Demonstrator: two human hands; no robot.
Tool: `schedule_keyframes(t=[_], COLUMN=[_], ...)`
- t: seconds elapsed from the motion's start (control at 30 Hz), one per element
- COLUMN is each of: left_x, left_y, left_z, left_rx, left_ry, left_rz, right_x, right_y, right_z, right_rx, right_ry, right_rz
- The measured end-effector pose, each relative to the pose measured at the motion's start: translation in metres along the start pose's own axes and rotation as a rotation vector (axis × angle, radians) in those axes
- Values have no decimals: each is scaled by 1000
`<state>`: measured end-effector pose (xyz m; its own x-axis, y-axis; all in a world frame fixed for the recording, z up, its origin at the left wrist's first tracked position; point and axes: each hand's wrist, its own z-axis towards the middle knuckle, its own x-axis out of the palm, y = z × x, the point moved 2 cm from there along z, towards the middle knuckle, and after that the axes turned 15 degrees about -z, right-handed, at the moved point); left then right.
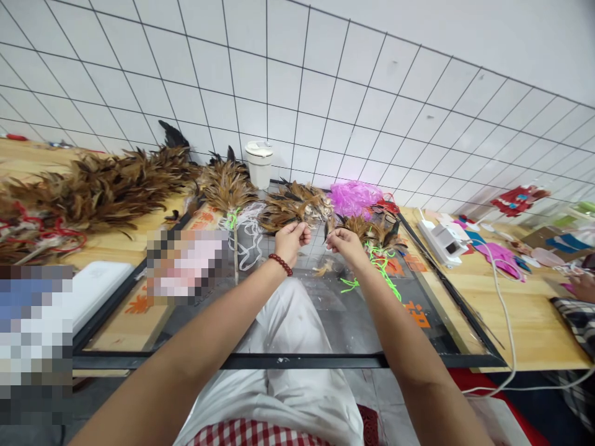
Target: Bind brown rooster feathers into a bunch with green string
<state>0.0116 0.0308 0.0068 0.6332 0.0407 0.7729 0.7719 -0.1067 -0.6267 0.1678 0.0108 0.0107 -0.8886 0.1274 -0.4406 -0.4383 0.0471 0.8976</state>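
My left hand is closed in a pinch on a small bunch of brown feathers that fans out to the left above it. A red bead bracelet sits on that wrist. My right hand is closed too, its fingertips pinched close to the left hand; what it grips is too small to name. Both hands hover over a glass table top with a black frame. Loose brown feathers and neon green cord lie just right of my right hand.
A large heap of brown feathers covers the wooden bench at left. A white lidded cup stands at the back. Pink plastic, a white power strip with a cable, and another person's hand are at right.
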Motion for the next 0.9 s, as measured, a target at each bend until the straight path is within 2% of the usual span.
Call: schedule_keyframes(t=[0.07,0.13,0.3,0.43,0.7,0.9], left_x=[0,1,5,6,6,4], left_y=[1,1,6,8,11,12], left_z=[-2,-6,-12,-13,-13,-9], left_rx=[-40,-96,-240,-295,-310,-212], left_ry=[-11,-27,-5,33,143,101], left_rz=[16,46,137,181,250,312], right_x=[0,2,11,15,14,14], right_y=[1,2,3,2,6,4], right_z=[0,-1,-2,-2,-4,-2], right_rx=[38,32,-86,-118,-148,-100], right_ry=[24,36,-26,-86,-88,-91], right_rz=[208,311,321,285,240,313])
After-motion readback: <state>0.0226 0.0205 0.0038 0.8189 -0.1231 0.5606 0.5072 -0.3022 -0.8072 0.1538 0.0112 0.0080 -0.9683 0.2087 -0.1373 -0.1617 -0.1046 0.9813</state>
